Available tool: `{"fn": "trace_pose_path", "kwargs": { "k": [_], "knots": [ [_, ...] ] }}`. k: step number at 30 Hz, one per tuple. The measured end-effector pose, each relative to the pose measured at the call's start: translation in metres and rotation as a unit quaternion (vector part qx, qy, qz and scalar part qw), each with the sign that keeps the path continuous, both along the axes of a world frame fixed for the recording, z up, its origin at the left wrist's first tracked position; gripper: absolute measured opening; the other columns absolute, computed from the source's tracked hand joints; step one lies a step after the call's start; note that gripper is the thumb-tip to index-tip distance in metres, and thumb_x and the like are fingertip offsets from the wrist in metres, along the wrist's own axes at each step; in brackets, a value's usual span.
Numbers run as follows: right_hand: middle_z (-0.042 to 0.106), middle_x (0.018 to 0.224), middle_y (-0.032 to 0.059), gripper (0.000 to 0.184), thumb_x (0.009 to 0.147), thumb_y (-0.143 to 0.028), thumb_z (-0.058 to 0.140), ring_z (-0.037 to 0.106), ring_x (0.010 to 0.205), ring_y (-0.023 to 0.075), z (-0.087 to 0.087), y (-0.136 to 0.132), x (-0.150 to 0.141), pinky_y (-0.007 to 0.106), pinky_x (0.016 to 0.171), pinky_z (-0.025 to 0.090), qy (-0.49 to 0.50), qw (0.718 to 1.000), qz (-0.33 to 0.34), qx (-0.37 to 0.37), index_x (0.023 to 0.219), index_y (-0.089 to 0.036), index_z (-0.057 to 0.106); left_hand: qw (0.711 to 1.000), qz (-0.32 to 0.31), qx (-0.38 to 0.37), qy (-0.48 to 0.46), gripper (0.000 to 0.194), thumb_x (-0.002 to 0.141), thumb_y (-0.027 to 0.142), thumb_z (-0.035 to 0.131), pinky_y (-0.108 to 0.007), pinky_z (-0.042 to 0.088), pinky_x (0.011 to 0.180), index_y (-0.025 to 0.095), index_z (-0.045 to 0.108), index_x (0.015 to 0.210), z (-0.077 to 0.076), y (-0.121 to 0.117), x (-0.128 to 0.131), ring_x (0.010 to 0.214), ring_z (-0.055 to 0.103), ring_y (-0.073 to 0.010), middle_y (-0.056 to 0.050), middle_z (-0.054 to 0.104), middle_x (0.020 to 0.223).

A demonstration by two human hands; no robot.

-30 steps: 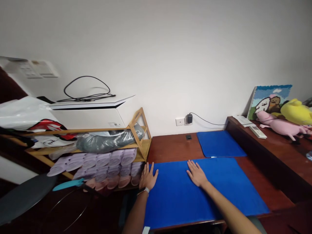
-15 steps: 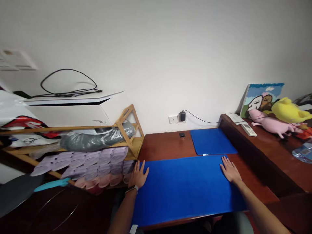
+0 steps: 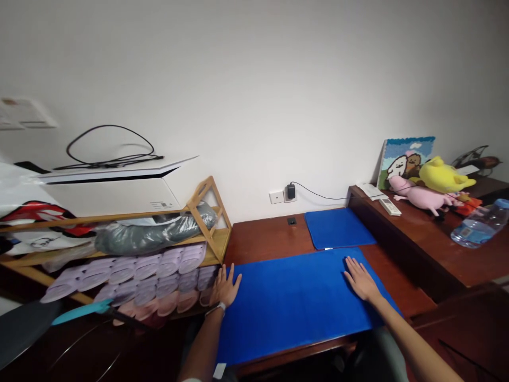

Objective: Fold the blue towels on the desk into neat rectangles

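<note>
A large blue cloth [image 3: 290, 302] lies spread over the front of the brown wooden desk [image 3: 262, 239], its front edge reaching the desk's edge. My left hand [image 3: 225, 286] rests with fingers spread at the cloth's left edge, and a band circles that wrist. Palm down, my right hand [image 3: 361, 278] lies on the cloth near its right end, fingers stretched out. Neither hand holds anything. Behind the large cloth, toward the wall, is a smaller blue cloth [image 3: 338, 228].
On the left, a wooden rack [image 3: 212, 244] holds purple and pink slippers [image 3: 169, 261] and a white box [image 3: 111, 193]. A raised surface on the right carries plush toys [image 3: 421, 196], a remote control [image 3: 389, 207] and a plastic bottle [image 3: 473, 229]. A black adapter [image 3: 291, 191] sits in the wall socket.
My right hand slid from the cloth's middle to its far right corner, then came slightly back inward. My left hand stayed at the left edge. The view turned to the right.
</note>
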State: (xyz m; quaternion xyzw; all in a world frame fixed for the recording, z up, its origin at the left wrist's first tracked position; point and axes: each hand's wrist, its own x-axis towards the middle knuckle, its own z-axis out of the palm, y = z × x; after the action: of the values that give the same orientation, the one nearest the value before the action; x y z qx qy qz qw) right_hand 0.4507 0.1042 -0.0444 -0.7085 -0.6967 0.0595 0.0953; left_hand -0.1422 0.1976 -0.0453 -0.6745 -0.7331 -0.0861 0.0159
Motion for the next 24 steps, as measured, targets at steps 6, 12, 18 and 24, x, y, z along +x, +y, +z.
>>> {"fn": "trace_pose_path", "kwargs": {
  "k": [6, 12, 18, 24],
  "knots": [
    [0.025, 0.171, 0.0096, 0.077, 0.104, -0.058, 0.018, 0.021, 0.159, 0.0257, -0.006, -0.001, 0.013, 0.047, 0.131, 0.019, 0.0, 1.0, -0.014, 0.007, 0.165, -0.011, 0.03, 1.0, 0.003, -0.009, 0.0, 0.075, 0.103, 0.06, 0.026, -0.051, 0.031, 0.123, 0.017, 0.03, 0.165, 0.001, 0.001, -0.003, 0.159, 0.025, -0.0341, -0.017, 0.027, 0.172],
    [0.032, 0.168, 0.0128, 0.079, 0.103, -0.057, 0.016, 0.027, 0.157, 0.029, -0.027, -0.014, 0.042, 0.051, 0.129, 0.023, -0.009, 0.999, -0.041, 0.025, 0.163, -0.01, 0.034, 1.0, 0.008, -0.014, 0.007, 0.075, 0.103, 0.061, 0.027, -0.053, 0.032, 0.123, 0.018, 0.031, 0.164, 0.009, 0.0, 0.002, 0.159, 0.026, -0.0332, -0.017, 0.029, 0.172],
    [0.029, 0.17, 0.0128, 0.079, 0.102, -0.058, 0.02, 0.023, 0.159, 0.0288, -0.026, -0.014, 0.037, 0.051, 0.13, 0.02, -0.012, 0.998, -0.059, 0.027, 0.164, -0.009, 0.032, 0.998, 0.017, -0.057, -0.003, 0.075, 0.103, 0.062, 0.027, -0.055, 0.033, 0.121, 0.017, 0.036, 0.162, 0.031, 0.004, -0.002, 0.156, 0.032, -0.0343, -0.02, 0.035, 0.169],
    [0.029, 0.17, 0.0125, 0.08, 0.102, -0.06, 0.02, 0.023, 0.159, 0.0278, -0.022, -0.013, 0.036, 0.05, 0.13, 0.019, 0.001, 0.998, -0.053, 0.021, 0.164, -0.01, 0.032, 0.995, -0.064, 0.072, -0.007, 0.063, 0.106, 0.041, 0.024, -0.056, 0.025, 0.127, 0.011, 0.041, 0.159, 0.051, -0.017, 0.084, 0.159, 0.024, -0.0325, -0.018, 0.037, 0.168]
  ]
}}
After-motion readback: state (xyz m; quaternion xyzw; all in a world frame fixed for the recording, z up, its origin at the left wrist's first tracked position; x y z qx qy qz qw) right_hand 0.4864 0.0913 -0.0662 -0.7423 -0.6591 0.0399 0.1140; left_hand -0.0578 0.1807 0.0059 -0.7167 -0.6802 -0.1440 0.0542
